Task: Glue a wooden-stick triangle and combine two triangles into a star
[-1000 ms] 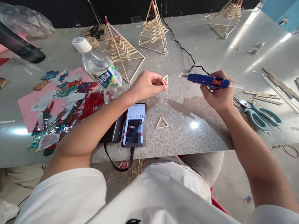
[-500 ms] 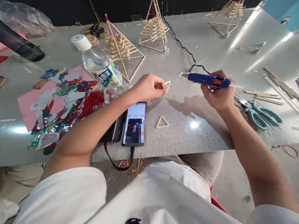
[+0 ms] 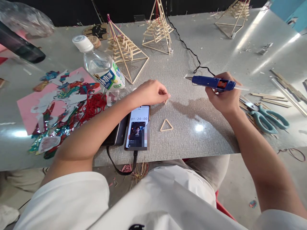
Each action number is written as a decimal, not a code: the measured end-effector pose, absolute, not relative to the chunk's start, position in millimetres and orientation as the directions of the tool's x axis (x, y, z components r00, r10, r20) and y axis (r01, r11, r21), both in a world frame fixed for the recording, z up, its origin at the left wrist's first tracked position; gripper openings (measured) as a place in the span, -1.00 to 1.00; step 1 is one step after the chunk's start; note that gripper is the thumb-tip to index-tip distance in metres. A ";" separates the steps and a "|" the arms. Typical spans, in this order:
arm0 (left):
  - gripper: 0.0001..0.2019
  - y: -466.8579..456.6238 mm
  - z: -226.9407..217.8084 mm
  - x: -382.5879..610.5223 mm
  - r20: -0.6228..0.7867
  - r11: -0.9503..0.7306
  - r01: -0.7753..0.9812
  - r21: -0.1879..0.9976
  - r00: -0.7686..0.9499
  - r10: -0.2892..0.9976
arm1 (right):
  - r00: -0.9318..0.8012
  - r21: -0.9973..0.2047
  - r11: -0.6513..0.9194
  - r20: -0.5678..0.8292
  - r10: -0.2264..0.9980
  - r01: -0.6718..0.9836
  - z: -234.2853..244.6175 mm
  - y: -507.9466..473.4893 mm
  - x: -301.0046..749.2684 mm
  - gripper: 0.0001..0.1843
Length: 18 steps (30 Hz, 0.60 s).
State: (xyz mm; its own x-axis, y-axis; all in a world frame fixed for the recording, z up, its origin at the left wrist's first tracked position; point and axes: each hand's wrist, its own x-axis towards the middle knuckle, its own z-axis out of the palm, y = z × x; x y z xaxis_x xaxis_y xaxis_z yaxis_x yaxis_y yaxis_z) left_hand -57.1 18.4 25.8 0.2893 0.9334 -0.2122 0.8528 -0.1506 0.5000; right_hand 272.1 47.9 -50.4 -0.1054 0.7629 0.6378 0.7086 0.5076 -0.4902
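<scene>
My left hand is closed in a pinch just above the table, beyond the phone. A small wooden stick triangle is in its fingertips, mostly hidden behind them. Nearer to me, a second stick triangle lies flat on the table. My right hand is wrapped round a blue hot glue gun, held with its metal nozzle pointing left and a clear glue stick out of its back end. The nozzle is apart from the triangle in my left hand.
Stick pyramids stand at the back. Left are a plastic bottle, red string, foil scraps and a phone on a cable. Right lie scissors and loose sticks. A black cord runs behind the glue gun.
My left hand has lowered and turned, bringing the small triangle down toward the table, where it is now mostly hidden. My right hand with the glue gun has shifted only slightly left.
</scene>
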 end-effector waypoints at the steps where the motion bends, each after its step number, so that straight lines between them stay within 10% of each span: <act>1: -0.72 18.4 26.3 -56.7 -0.216 -0.146 0.861 0.488 0.281 0.935 | -0.106 -0.490 0.510 0.639 0.761 0.707 -50.3 47.9 271.9 -0.78; 18: -0.72 21.0 21.6 -59.3 -0.197 -0.127 0.951 0.283 0.187 0.962 | -0.128 -0.468 0.520 0.643 0.755 0.714 -49.6 47.6 271.0 -0.77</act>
